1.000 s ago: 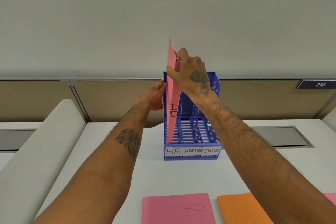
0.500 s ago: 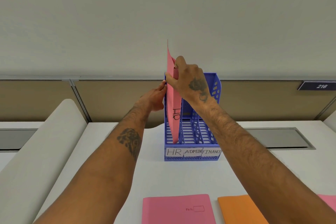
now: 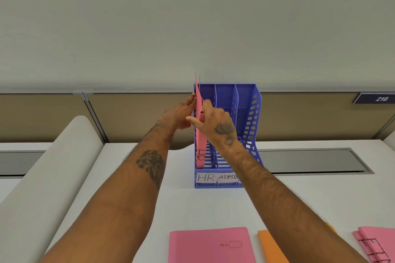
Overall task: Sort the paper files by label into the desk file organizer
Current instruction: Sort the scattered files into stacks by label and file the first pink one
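Note:
A blue three-slot file organizer (image 3: 252,113) stands on the white desk, with front labels reading HR and ADMIN; my right arm covers the third label. A pink file marked HR (image 3: 200,151) stands upright in the leftmost slot, its bottom on the slot floor. My right hand (image 3: 215,124) pinches the file's upper edge. My left hand (image 3: 181,113) rests flat against the organizer's outer left wall, fingers straight. On the near desk lie a pink file (image 3: 210,245), an orange file (image 3: 271,247) partly under my right arm, and pink files with writing (image 3: 374,243).
A tan partition panel (image 3: 128,117) runs behind the desk, with a sign reading 216 (image 3: 381,98) at the right. A grey recessed cable flap (image 3: 310,160) lies right of the organizer. A rounded white divider (image 3: 53,166) borders the desk on the left.
My right hand has lowered the pink HR file down into the leftmost slot until it stands on the bottom. My left hand stayed against the organizer's side.

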The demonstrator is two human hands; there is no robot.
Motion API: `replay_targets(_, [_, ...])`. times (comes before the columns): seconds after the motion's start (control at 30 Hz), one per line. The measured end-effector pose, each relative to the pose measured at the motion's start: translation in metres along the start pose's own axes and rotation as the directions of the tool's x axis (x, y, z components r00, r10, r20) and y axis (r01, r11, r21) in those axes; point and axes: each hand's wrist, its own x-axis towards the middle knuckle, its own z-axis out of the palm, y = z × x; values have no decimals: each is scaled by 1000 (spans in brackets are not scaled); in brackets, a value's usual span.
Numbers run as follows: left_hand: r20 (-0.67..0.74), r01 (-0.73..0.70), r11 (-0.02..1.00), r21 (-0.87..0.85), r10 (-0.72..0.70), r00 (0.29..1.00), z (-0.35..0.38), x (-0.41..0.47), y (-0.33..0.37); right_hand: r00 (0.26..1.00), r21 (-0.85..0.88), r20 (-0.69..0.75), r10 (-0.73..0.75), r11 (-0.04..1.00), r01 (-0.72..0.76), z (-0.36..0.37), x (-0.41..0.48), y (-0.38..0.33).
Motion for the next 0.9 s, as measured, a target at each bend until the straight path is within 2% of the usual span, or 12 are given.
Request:
replay_targets(0.13, [-7,-45,997,59,46,999,4,0,-8,1000,-12,27,-16,1000,17,13,-3,-2])
replay_targets(0.23, [-19,-55,998,41,55,998,7,-3,-11,1000,-4,25,-4,1000,4,15,-3,-5])
replay_targets(0.3, [-12,-20,1000,-1,20,1000,9,-9,-13,999,21,31,29,999,-29,16,-6,-3])
replay_targets(0.47, [-40,175,983,-57,-177,983,15,-42,-8,991,103,72,115,987,-122,10,-15,1])
replay_targets(0.73, [-114,245,967,-63,-251,961,19,-107,5,982,-43,64,177,984,-175,-11,-51,8])
replay_targets(0.9, [-114,270,953,-139,-287,951,28,-151,27,972,-108,133,195,977,-181,-25,-89,18])
